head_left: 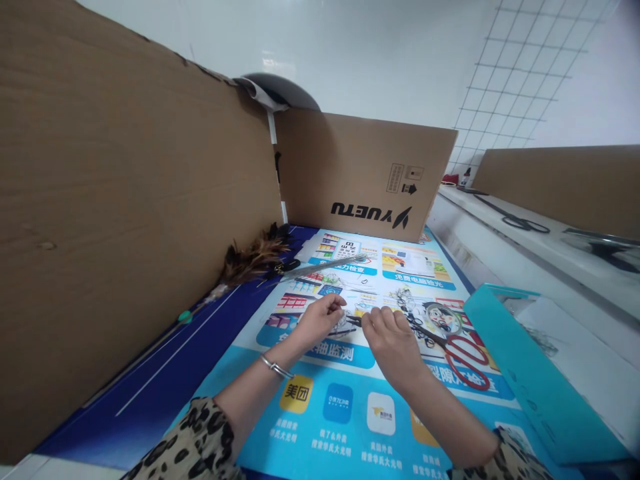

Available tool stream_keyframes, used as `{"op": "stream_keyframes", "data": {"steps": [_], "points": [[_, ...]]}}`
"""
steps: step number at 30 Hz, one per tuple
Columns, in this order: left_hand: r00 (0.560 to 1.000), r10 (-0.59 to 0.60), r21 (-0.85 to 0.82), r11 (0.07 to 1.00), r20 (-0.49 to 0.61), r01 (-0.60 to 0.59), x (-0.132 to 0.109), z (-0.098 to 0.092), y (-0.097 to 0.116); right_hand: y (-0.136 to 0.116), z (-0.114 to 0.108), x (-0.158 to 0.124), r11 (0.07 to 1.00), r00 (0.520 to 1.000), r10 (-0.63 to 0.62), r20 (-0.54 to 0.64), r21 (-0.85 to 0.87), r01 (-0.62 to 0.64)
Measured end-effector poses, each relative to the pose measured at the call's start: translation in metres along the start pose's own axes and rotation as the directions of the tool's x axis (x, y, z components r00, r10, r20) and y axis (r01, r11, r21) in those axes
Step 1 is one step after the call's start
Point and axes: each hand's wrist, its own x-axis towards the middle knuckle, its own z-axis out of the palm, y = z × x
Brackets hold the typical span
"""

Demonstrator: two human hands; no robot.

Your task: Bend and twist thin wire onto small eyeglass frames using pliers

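Note:
My right hand (393, 340) is closed in a fist around small pliers; only their dark narrow jaws (355, 321) show, pointing left toward my other hand. My left hand (323, 317) has its thumb and fingers pinched together just left of the jaws. What it pinches, if anything, is too small to make out. A tangle of thin wire-like pieces (343, 328) lies on the printed sheet below the fingertips. To the right of my right hand rest scissors with red handles (467, 360). Beside their blades is a round clear dish (443, 319).
Cardboard panels (350, 167) wall off the left and back. Brown feathers (255, 257) lie along the left panel, near a long silvery strip (325, 265). Black and clear loose bits (407, 303) are behind my right hand. A teal box (540, 380) stands at the right.

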Motion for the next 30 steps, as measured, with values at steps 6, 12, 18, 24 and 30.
{"op": "stream_keyframes", "data": {"steps": [6,12,18,24,30], "points": [[0.999,-0.02,-0.039,0.999,0.047,0.022,0.0,0.0,0.002,0.005,-0.005,-0.001,0.999,0.999,0.004,0.035,0.034,-0.006],[0.982,-0.045,-0.181,0.98,0.182,0.079,0.001,-0.004,0.006,0.014,-0.008,0.0,0.997,0.996,0.023,0.091,0.073,-0.03],[0.973,-0.014,-0.295,0.952,0.231,0.084,0.0,-0.009,0.012,0.015,-0.005,-0.002,0.996,0.996,0.032,0.08,0.079,-0.038],[0.971,-0.022,-0.33,0.939,0.237,0.102,0.001,-0.009,0.016,0.015,-0.003,-0.002,0.994,0.997,0.045,0.06,0.094,-0.05],[0.973,-0.013,-0.376,0.921,0.232,0.102,0.001,-0.011,0.017,0.016,0.006,-0.003,0.981,0.993,0.111,0.046,0.152,-0.117]]}}
